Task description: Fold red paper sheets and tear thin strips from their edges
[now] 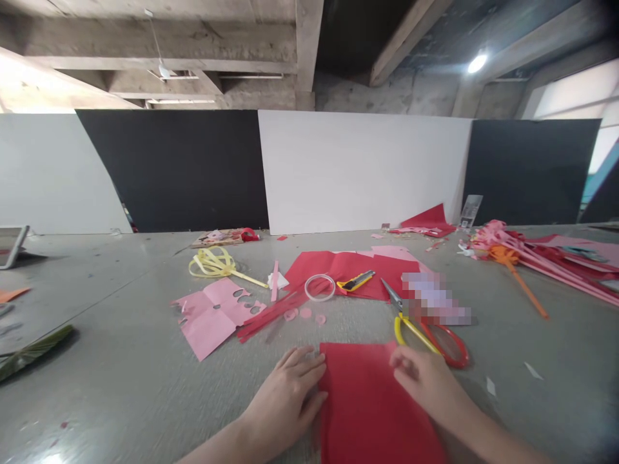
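Observation:
A red sheet of paper (pixel 372 406) lies on the grey table in front of me, its far edge nearly straight. My left hand (pixel 293 393) rests flat with its fingers spread, fingertips at the sheet's left edge. At the sheet's upper right corner is my right hand (pixel 425 380), its fingers curled together; whether it pinches the paper is too small to tell. Just beyond it lie scissors (pixel 413 328) with one yellow and one red handle. A yellow cutter (pixel 356 281) and a clear ring (pixel 320 288) lie further back on red paper.
Pink paper with holes (pixel 217 316), red strips (pixel 271 316) and a yellow strip bundle (pixel 213 263) lie left of centre. A green leaf-like piece (pixel 36 351) is far left. Pink strips (pixel 522 248) and an orange stick (pixel 527 287) are right. Upright panels (pixel 362 174) stand behind.

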A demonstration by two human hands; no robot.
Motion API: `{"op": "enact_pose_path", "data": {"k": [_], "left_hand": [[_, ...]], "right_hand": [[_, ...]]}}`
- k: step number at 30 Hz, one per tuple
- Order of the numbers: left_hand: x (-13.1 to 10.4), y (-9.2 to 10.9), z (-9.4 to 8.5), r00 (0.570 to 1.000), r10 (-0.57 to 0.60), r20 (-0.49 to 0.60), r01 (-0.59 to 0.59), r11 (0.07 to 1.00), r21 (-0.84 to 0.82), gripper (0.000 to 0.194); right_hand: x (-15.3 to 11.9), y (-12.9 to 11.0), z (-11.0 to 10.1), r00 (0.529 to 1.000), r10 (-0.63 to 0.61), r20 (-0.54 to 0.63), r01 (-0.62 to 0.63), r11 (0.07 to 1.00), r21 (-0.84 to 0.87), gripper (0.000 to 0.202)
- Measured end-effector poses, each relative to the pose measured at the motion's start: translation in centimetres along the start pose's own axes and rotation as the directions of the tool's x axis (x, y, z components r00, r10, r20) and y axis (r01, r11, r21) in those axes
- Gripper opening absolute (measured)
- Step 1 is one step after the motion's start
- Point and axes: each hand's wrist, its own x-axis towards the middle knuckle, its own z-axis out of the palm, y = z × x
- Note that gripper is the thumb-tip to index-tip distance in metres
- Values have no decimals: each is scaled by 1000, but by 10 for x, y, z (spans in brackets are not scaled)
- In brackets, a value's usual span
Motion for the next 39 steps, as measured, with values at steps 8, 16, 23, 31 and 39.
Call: {"op": "enact_pose_path", "data": {"k": [8,16,23,31,39], "left_hand": [[-2,1,-2,1000,5,-4,-5,1000,-12,34],[0,4,-1,999,-8,-50,8,1000,-14,26],[1,6,0,997,-50,-56,52,998,37,30],[1,9,-4,1000,-19,-21,21,996,83,30],[-1,7,-1,1000,-5,-15,6,998,65,34]], "right_hand": [[-2,0,-2,999,-7,-41,8,999,32,15],[8,7,-4,993,-32,-111,40,997,72,18],[12,4,1,997,1,-82,-7,998,-65,16],[7,3,4,998,-38,-50,29,985,-169,17],[3,-3,0,999,-39,-17,36,986,-162,16]]}}
